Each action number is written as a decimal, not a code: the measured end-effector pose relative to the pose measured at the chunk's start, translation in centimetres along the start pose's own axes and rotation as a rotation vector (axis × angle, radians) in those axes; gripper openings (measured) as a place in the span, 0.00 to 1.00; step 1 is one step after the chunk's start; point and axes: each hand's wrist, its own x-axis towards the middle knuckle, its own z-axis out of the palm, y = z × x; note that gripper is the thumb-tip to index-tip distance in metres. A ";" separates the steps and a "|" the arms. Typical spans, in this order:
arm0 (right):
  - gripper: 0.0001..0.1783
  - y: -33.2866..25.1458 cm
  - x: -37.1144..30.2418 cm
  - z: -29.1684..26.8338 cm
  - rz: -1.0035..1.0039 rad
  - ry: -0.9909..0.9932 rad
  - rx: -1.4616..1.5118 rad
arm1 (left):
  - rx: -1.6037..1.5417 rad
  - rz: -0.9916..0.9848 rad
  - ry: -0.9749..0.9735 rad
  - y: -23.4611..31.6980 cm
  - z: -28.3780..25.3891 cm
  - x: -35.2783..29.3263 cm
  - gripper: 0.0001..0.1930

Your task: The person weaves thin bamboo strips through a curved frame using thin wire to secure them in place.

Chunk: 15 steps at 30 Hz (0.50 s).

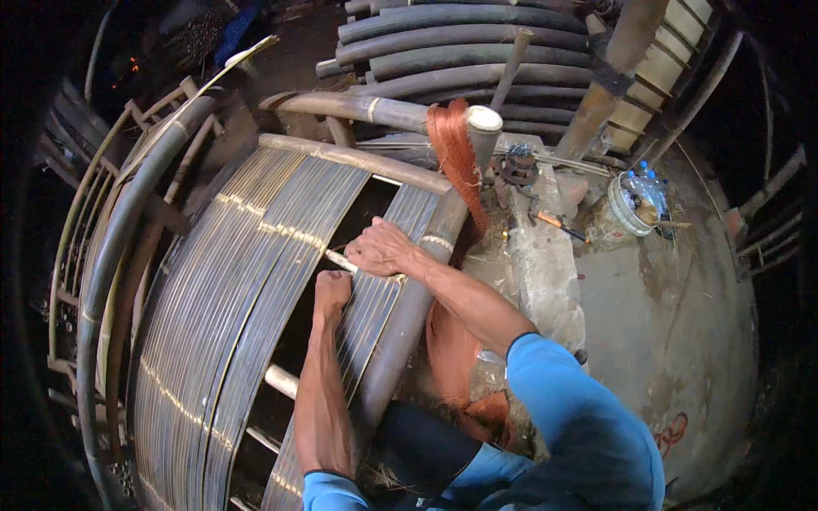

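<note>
A bamboo frame holds a wide panel of dark split-bamboo slats (230,247) and a narrower slat strip (368,308), with a dark gap between them. Beside the gap, my left hand (331,294) is closed in a fist at the edge of the narrow strip. Just beyond it, my right hand (379,248) is also closed, over the narrow strip and next to a pale cross rod (341,260). What either hand grips is hidden by the fingers. A thick bamboo rail (400,341) runs along the strip's right side, below my right forearm.
Reddish-orange fibre strands (456,149) hang over the frame's far corner post. To the right are an orange-and-black tool (561,226) and a white bucket (629,204) with plastic bottles. Bamboo poles (469,60) lie stacked behind. Another curved bamboo frame (106,298) stands at left.
</note>
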 end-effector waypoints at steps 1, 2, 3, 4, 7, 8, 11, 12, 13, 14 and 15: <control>0.17 -0.1 0.1 0.1 0.026 0.023 -0.014 | -0.211 -0.214 -0.193 0.7 0.6 0.9 0.12; 0.17 0.6 -0.3 0.2 0.039 0.015 -0.020 | -0.219 -0.213 -0.208 1.3 1.5 1.0 0.12; 0.19 1.0 -0.6 0.2 0.042 -0.057 -0.068 | -0.312 -0.243 -0.209 1.7 2.0 0.9 0.11; 0.20 1.3 -0.8 0.2 0.041 -0.128 -0.112 | -0.405 -0.274 -0.206 2.0 2.4 0.7 0.10; 0.19 -0.1 0.2 0.0 0.039 -0.054 -0.008 | -0.455 -0.258 -0.238 -0.1 0.1 0.7 0.12; 0.19 -0.4 0.7 0.0 0.037 -0.001 0.037 | -0.470 -0.235 -0.236 -0.2 -0.7 0.5 0.12; 0.16 2.4 -0.9 0.8 0.079 0.105 0.139 | -0.068 -0.023 -0.016 4.7 -1.3 -3.7 0.17; 0.17 3.0 -1.1 0.8 0.100 0.176 0.219 | -0.078 -0.022 -0.016 5.4 -2.3 -4.9 0.17; 0.17 3.5 -1.4 0.8 0.157 0.257 0.258 | -0.044 -0.001 -0.004 5.9 -3.1 -6.1 0.18; 0.14 4.6 -1.5 0.1 -0.002 0.312 0.460 | -0.008 0.007 0.002 6.4 -3.9 -7.7 0.19; 0.12 6.7 -2.7 -0.1 -0.099 0.449 0.515 | -0.013 -0.002 0.012 7.9 -4.4 -9.1 0.19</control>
